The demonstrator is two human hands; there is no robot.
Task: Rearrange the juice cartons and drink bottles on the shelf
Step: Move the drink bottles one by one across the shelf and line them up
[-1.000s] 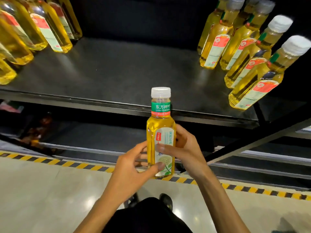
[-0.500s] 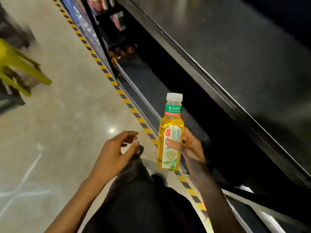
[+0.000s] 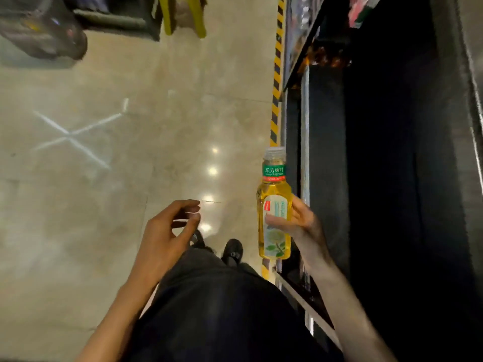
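My right hand [image 3: 303,227] holds the drink bottle [image 3: 274,194] upright in the air. My thumb lies across the front of its pale label and my fingers [image 3: 298,205] are wrapped round the back, so that hand is clamped on the bottle about halfway up. The bottle is full of yellow liquid, with a white cap and a green band round the neck. It hangs just at the left edge of the dark shelf unit [image 3: 392,178], over the black and yellow striped tape [image 3: 275,105] that runs along the foot of the shelving. It is not standing on any shelf.

My left hand [image 3: 167,231] is off to the left, well apart from the bottle and out over the floor [image 3: 117,192]. Its fingers are loosely curled with the thumb close to the fingertips, and it holds nothing.

Below my hands I see my dark trousers and one black shoe [image 3: 232,250] on the glossy beige tiles. A white taped cross [image 3: 70,137] marks the floor on the left. At the far edge stand the legs of a yellow-green stool [image 3: 183,19], blurred, beside some dark objects I cannot make out
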